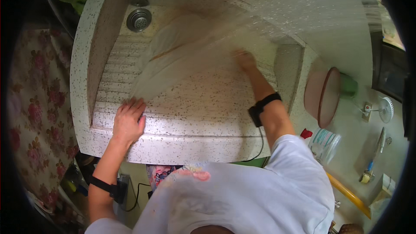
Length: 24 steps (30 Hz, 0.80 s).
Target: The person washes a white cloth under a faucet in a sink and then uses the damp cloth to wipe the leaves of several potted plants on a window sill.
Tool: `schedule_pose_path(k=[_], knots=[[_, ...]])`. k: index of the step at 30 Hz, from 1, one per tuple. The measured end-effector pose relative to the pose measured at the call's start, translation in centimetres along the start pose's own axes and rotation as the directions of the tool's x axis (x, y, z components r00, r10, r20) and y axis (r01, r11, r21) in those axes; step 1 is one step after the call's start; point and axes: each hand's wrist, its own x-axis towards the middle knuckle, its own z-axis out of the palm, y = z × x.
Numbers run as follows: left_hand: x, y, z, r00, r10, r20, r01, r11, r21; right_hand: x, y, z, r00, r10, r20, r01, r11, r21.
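A pale, sheer, cloth-like thing [171,37], smeared by motion, fans out across the speckled stone wash sink [82,82]. Its narrow end reaches down close to my left fingertips. My left hand [129,121] lies flat on the ridged washboard slope [195,119] near the front rim, fingers stretched out; whether they touch the cloth is unclear. Farther in on the right, my right hand [245,60] is blurred over the basin. Its fingers are smeared, and what they hold, if anything, cannot be made out.
A round metal drain [139,20] sits at the sink's far left. Wet streaks and droplets cover the wall [312,13] behind. At the right stand a reddish basin [328,97], a clear tub [325,145] and a small white fan [385,109]. A floral curtain [41,104] hangs left.
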Motion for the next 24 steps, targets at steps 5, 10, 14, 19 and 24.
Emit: schedule_pose_path(k=[5,10,14,19,24], knots=[[1.8,-0.9,0.9,1.000,0.023,-0.004,-0.023,0.997,0.079,-0.4,-7.5,3.9,0.962,-0.184,0.204,0.240,0.922,-0.302],[4.4,-0.5,0.5,0.957,-0.081,0.279,0.013,0.971,0.237,-2.2,-8.8,2.9,0.942,0.156,0.299,-0.248,0.920,0.302],[12.3,0.6,-3.3,0.999,-0.013,0.031,0.008,0.988,0.154,-3.1,-4.4,-5.1,0.984,0.107,0.140,-0.173,0.435,0.884],[22.7,0.5,-8.9,0.967,0.231,-0.105,-0.183,0.921,0.344,-6.4,-1.4,-15.2,0.993,0.112,0.035,-0.071,0.335,0.939],[20.2,-3.6,-9.6,0.923,0.361,-0.131,-0.276,0.860,0.429,-15.3,-3.7,-8.8,0.993,0.089,-0.077,0.035,0.405,0.914]])
